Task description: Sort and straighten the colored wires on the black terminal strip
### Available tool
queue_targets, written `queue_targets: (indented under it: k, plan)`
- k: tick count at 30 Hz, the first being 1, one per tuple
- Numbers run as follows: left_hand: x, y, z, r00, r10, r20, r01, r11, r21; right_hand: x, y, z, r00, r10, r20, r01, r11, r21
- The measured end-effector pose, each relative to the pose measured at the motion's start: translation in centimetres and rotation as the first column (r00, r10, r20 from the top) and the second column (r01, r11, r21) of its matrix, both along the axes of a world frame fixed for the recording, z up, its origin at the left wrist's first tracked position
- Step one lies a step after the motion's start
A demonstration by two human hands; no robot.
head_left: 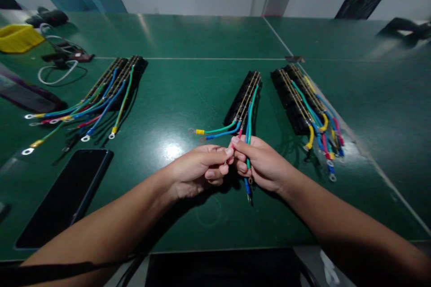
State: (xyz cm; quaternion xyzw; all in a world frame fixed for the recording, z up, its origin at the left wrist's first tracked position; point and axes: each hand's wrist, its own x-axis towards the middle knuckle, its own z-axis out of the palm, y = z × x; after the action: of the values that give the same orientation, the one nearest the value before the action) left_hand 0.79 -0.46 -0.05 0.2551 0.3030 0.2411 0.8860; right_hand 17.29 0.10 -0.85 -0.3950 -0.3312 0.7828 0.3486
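A black terminal strip (243, 97) lies in the middle of the green table (188, 85) with green, blue and red wires coming off its near end. My left hand (198, 170) is closed in a pinch on the red wire (239, 134) at the strip's end. My right hand (262, 163) is closed round a teal and a blue wire (248, 188) whose ends hang out below the fist. The two hands touch at the fingertips. A green wire with a yellow sleeve and ring lug (202, 132) lies free to the left of the strip.
Two wired strips (123, 76) lie at the left with coloured wires fanned toward me. Another wired strip pair (296, 94) lies at the right. A dark phone (67, 193) rests near the front left edge. A yellow object (16, 38) and cables (60, 67) sit at the far left.
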Motion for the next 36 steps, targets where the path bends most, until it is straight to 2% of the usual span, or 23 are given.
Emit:
queue_targets:
  k: [8, 15, 23, 36]
  plan:
    - [0.09, 0.05, -0.23, 1.000, -0.001, 0.027, 0.000, 1.000, 0.020, 0.04, 0.00, 0.08, 1.000, -0.001, -0.013, 0.001, 1.000, 0.000]
    - [0.11, -0.01, 0.18, 0.998, -0.011, -0.054, 0.013, 0.999, 0.029, -0.14, -0.24, 0.16, 1.000, -0.014, -0.003, 0.014, 1.000, -0.008]
    - [0.09, 0.04, -0.34, 1.000, -0.007, -0.019, 0.009, 0.997, 0.071, 0.06, -0.08, 0.18, 1.000, 0.013, 0.001, -0.013, 1.000, -0.001]
    - [-0.04, 0.09, -0.12, 0.998, -0.033, -0.047, 0.037, 0.996, 0.081, -0.12, -0.25, 0.31, 1.000, 0.019, 0.017, -0.019, 1.000, 0.015]
